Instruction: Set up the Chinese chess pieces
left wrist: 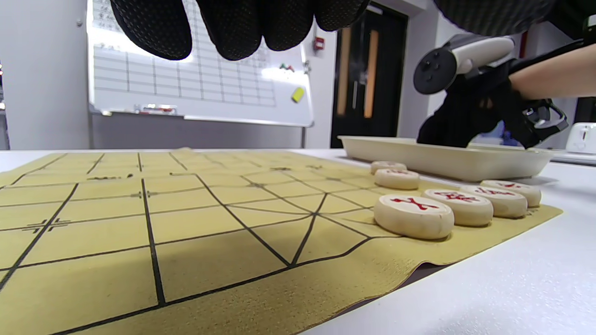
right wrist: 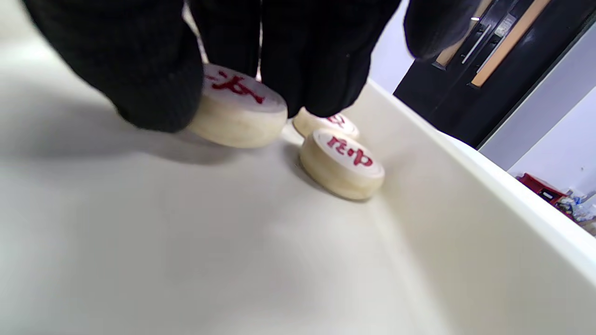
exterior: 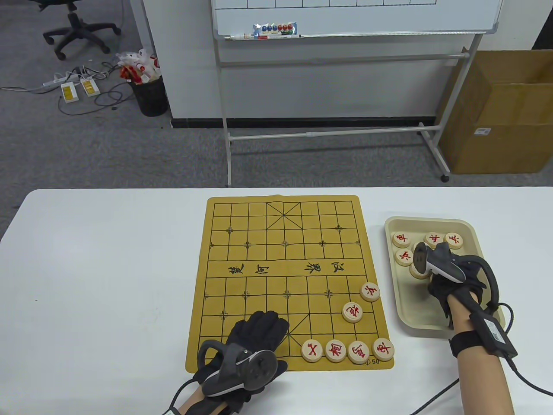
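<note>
Board: the mustard-yellow soft chess mat with black grid lines point(exterior: 285, 276) lies flat on the white table point(exterior: 99, 268), in the lower middle of the table view.
Placed pieces: four round pale wooden discs with red characters sit in a row along the mat's bottom edge at its lower right point(exterior: 348, 350), touching or just beside each other; the left wrist view shows the same row point(left wrist: 458, 204). Two more discs stand above them toward the right edge, one point(exterior: 353, 312) and one nearer the mat's side point(exterior: 370, 292).
Tray: the shallow cream rectangular tray point(exterior: 432, 328) rests on the table just right of the mat. Loose red-marked discs lie in its upper part, among them one at upper left point(exterior: 401, 239) and one at upper right point(exterior: 455, 240).
Right hand: the black-gloved right hand point(exterior: 447, 287) reaches into the tray. In the right wrist view its fingertips point(right wrist: 153, 88) pinch one wooden disc point(right wrist: 240, 114) by its sides, so the grip is clenched on that piece; its low edge looks to be on or just above the tray floor, I cannot tell which. Another disc point(right wrist: 342, 163) lies just beside it near the tray wall point(right wrist: 465, 195).
Left hand: the black-gloved left hand point(exterior: 255, 335) rests palm down on the mat's lower left part, fingers spread flat, grip released and holding nothing.
</note>
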Motion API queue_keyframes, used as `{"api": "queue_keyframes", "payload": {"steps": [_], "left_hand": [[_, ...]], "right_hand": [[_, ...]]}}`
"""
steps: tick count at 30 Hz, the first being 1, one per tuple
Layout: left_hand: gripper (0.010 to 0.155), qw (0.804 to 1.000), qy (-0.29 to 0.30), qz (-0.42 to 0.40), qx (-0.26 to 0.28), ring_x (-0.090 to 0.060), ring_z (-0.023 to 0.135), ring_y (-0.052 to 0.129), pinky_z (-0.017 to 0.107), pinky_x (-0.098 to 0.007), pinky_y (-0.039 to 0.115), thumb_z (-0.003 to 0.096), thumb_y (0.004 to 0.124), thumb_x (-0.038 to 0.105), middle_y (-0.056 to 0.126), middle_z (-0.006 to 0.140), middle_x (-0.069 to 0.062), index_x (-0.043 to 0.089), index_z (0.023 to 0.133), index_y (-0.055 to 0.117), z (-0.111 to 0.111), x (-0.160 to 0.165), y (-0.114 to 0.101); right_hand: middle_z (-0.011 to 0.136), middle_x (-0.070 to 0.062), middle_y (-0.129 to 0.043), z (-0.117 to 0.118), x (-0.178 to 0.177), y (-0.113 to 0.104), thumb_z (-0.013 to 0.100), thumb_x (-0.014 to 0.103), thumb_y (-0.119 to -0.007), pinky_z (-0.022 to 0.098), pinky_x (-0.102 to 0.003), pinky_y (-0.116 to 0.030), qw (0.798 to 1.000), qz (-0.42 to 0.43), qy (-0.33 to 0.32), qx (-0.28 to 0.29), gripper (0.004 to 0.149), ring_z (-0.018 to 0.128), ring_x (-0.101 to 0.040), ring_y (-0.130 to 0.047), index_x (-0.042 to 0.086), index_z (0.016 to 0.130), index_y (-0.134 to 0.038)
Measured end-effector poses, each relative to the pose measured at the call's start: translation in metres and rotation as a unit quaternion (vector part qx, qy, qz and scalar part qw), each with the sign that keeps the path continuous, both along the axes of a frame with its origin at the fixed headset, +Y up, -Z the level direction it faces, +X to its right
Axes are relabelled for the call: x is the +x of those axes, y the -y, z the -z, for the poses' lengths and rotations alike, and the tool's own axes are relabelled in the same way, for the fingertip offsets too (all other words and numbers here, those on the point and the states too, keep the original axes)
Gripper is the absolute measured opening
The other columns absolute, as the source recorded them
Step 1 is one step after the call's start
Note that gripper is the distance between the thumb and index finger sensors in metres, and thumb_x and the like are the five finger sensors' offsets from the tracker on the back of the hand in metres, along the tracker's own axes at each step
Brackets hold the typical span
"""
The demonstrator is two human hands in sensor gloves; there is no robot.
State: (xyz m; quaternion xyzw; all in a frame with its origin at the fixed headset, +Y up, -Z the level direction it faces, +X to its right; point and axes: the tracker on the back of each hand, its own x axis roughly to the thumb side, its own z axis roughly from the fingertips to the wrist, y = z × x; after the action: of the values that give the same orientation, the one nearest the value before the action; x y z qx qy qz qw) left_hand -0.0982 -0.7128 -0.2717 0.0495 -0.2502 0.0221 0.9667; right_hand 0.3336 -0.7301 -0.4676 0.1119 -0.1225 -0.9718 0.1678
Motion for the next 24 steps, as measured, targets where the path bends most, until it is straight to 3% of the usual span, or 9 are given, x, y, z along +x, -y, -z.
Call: {"api": "queue_keyframes", "payload": {"steps": [7, 10, 13, 16, 19, 24], "left_hand": [[0.084, 1.0, 0.0, 0.001, -0.002, -0.033, 0.11, 0.055, 0.077, -0.058, 0.059, 0.0363, 0.063, 0.06, 0.045, 0.117, -0.007, 0.027, 0.109, 0.039, 0.0, 0.001, 0.001], [0.083, 1.0, -0.002, -0.002, 0.001, -0.033, 0.11, 0.055, 0.077, -0.058, 0.059, 0.0364, 0.064, 0.06, 0.045, 0.117, -0.007, 0.027, 0.109, 0.039, 0.0, 0.0, 0.0], [0.084, 1.0, 0.0, -0.002, 0.002, -0.033, 0.11, 0.055, 0.077, -0.058, 0.059, 0.0363, 0.064, 0.06, 0.045, 0.117, -0.007, 0.027, 0.109, 0.039, 0.0, 0.001, 0.0], [0.083, 1.0, 0.0, 0.001, 0.001, -0.032, 0.11, 0.055, 0.077, -0.058, 0.059, 0.0363, 0.064, 0.06, 0.045, 0.117, -0.007, 0.027, 0.109, 0.039, 0.0, 0.001, 0.0], [0.083, 1.0, 0.0, 0.002, 0.002, -0.033, 0.11, 0.055, 0.077, -0.058, 0.06, 0.0363, 0.063, 0.06, 0.046, 0.117, -0.007, 0.027, 0.109, 0.039, -0.001, 0.001, 0.0], [0.083, 1.0, 0.002, 0.001, 0.001, -0.033, 0.11, 0.055, 0.077, -0.058, 0.06, 0.0363, 0.064, 0.06, 0.045, 0.117, -0.007, 0.027, 0.109, 0.039, -0.001, 0.001, 0.0]], "right_hand": [[0.103, -0.007, -0.08, -0.017, -0.033, -0.054, 0.04, 0.048, -0.088, 0.077, -0.065, -0.051, 0.994, 0.045, -0.064, 0.081, 0.073, 0.093, -0.032, -0.082, 0.025, 0.105, -0.064], [0.103, -0.008, -0.08, -0.027, -0.075, -0.076, 0.04, 0.049, -0.087, 0.077, -0.065, -0.052, 0.985, 0.055, -0.127, 0.1, 0.073, 0.093, -0.033, -0.082, 0.024, 0.105, -0.064], [0.103, -0.007, -0.08, -0.037, -0.125, -0.083, 0.041, 0.049, -0.087, 0.077, -0.065, -0.052, 0.974, 0.054, -0.197, 0.101, 0.073, 0.093, -0.032, -0.082, 0.024, 0.105, -0.064], [0.104, -0.007, -0.079, -0.041, -0.172, -0.074, 0.041, 0.049, -0.086, 0.077, -0.065, -0.051, 0.963, 0.049, -0.252, 0.084, 0.073, 0.094, -0.032, -0.082, 0.025, 0.106, -0.063], [0.104, -0.006, -0.079, -0.04, -0.214, -0.05, 0.041, 0.049, -0.086, 0.077, -0.065, -0.051, 0.955, 0.031, -0.293, 0.039, 0.073, 0.095, -0.03, -0.082, 0.025, 0.106, -0.062], [0.103, -0.006, -0.079, -0.03, -0.247, -0.005, 0.041, 0.049, -0.085, 0.077, -0.065, -0.051, 0.953, -0.033, -0.3, -0.005, 0.073, 0.094, -0.03, -0.082, 0.025, 0.106, -0.062]]}}
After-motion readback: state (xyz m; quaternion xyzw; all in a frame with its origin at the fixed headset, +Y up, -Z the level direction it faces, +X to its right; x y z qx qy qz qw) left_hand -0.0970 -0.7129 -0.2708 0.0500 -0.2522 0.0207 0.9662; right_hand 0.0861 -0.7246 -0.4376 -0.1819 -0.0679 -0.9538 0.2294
